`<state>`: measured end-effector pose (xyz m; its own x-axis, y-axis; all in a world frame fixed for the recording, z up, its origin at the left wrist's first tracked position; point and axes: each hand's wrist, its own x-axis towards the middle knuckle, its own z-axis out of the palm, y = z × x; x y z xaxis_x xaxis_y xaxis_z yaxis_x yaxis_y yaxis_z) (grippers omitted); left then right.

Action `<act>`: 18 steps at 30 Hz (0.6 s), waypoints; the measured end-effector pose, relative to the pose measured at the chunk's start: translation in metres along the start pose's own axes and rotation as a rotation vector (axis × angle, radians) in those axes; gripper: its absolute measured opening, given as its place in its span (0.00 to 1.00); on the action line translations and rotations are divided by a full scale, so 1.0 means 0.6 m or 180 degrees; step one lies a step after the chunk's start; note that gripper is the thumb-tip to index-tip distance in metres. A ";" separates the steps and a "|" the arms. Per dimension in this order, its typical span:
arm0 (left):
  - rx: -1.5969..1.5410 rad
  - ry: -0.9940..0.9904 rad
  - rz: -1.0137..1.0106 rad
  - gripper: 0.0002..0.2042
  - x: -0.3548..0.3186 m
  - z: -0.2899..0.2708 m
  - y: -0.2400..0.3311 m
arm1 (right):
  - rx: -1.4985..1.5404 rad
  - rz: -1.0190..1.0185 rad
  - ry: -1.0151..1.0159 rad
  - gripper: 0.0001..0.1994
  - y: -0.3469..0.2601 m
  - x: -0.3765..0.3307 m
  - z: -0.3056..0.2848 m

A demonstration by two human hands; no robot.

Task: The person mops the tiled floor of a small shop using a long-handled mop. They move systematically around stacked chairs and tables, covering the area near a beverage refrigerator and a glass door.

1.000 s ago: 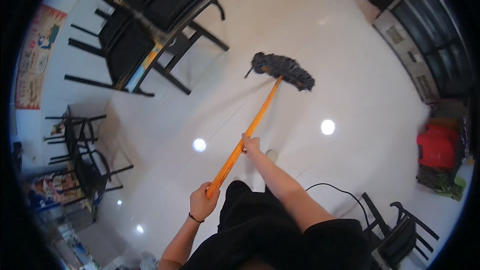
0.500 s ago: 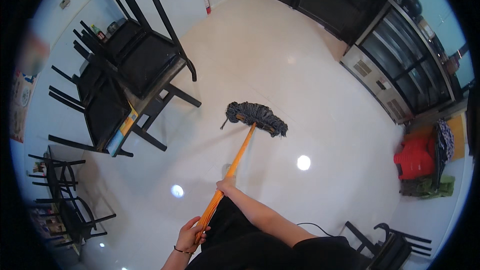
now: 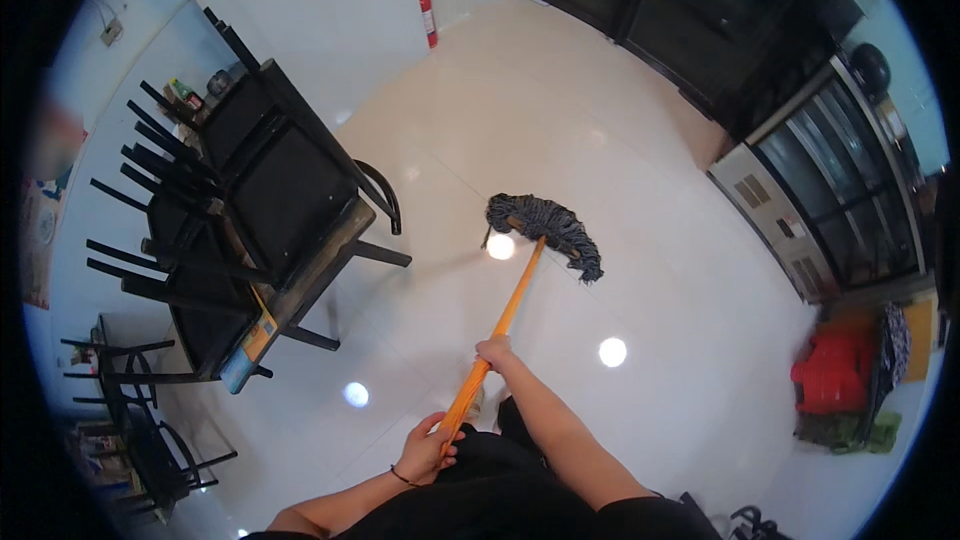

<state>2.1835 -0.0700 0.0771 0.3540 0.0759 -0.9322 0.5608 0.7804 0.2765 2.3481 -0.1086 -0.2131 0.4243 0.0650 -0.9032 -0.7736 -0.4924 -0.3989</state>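
Observation:
A string mop (image 3: 548, 224) with a dark grey yarn head rests on the glossy white tiled floor (image 3: 680, 270) ahead of me. Its orange handle (image 3: 519, 292) slants back toward my body. Farther up the handle's length, closer to the mop head, my right hand (image 3: 493, 351) is wrapped around it. My left hand (image 3: 429, 451) grips the handle's near end, close to my waist, with a dark band on that wrist. Both hands are closed on the mop handle.
Black chairs (image 3: 290, 190) lie upturned on a table (image 3: 330, 240) at the left, its legs reaching toward the mop. More chairs (image 3: 150, 430) stand lower left. A glass-fronted cabinet (image 3: 835, 180) and a red bag (image 3: 832, 372) line the right. A fire extinguisher (image 3: 428, 18) stands by the far wall.
The mop head has shifted a little to the right in view, and both hands have moved right and the right one up with the handle. The whole view has turned slightly.

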 end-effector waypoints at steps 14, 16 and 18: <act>-0.0186 -0.0085 -0.0088 0.15 0.199 0.356 0.329 | 0.0051 0.0023 -0.0492 0.14 -0.466 0.191 -0.198; -0.0246 -0.0123 -0.0058 0.15 0.216 0.398 0.388 | -0.0143 -0.0115 -0.0366 0.15 -0.543 0.195 -0.214; -0.0259 -0.0143 -0.0007 0.15 0.240 0.436 0.440 | -0.0102 0.0045 -0.0285 0.18 -0.603 0.236 -0.231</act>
<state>2.5782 -0.0154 0.0772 0.3870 0.0477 -0.9208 0.4996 0.8285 0.2529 2.7530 -0.0415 -0.1748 0.3685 0.1345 -0.9199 -0.7632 -0.5212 -0.3819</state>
